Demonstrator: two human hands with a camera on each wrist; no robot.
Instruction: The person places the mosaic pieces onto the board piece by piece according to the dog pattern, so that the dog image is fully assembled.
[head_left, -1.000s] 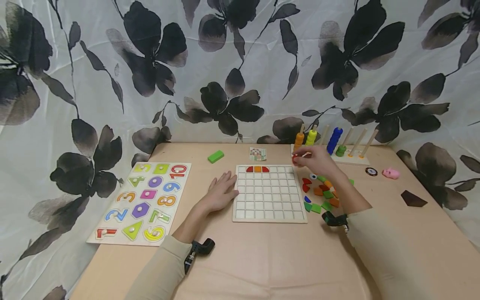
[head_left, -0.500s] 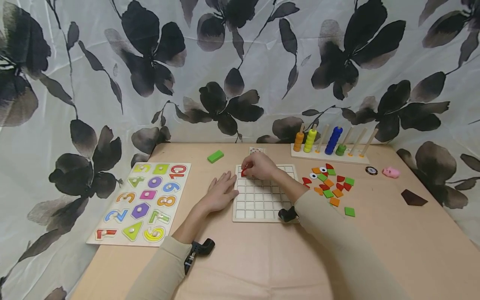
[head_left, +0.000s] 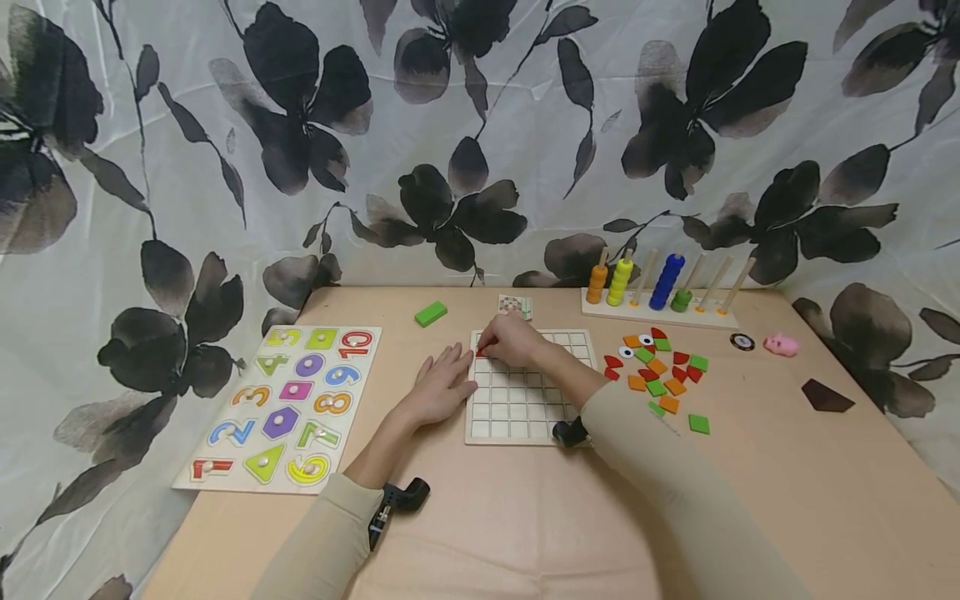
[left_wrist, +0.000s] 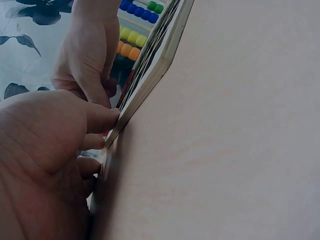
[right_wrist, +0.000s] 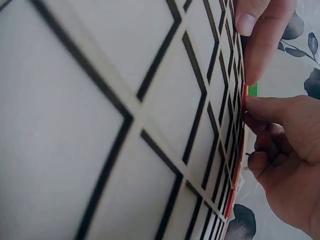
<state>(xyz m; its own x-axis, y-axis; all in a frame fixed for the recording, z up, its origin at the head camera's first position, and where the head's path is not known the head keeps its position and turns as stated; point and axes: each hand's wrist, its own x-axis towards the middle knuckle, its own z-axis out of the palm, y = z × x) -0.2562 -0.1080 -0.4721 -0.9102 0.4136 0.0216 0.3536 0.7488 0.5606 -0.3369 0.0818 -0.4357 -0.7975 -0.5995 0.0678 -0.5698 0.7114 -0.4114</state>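
Observation:
A white grid board (head_left: pixel 510 417) with a pale wooden frame lies in the middle of the table. My left hand (head_left: pixel 441 385) rests at its left edge, fingers fairly straight and touching the frame, as the left wrist view also shows. At the upper left corner of the grid, my right hand (head_left: pixel 513 342) pinches a small red tile (right_wrist: pixel 245 97) between thumb and finger, low against the board. The right hand covers much of the top rows. Loose red, orange and green tiles (head_left: pixel 656 387) lie to the right of the board, some hidden by the right sleeve.
A number puzzle board (head_left: pixel 300 417) lies at left. Behind stand a green block (head_left: pixel 431 313), a small picture card (head_left: pixel 517 305) and a peg stand with beads (head_left: pixel 660 312). A round disc (head_left: pixel 742 342), pink pig (head_left: pixel 782 346) and dark brown piece (head_left: pixel 827 397) lie at right.
My right hand has carried the red tile left from near the peg stand to the board's upper left corner, lastly shifting slightly farther left. The left hand has stayed in place.

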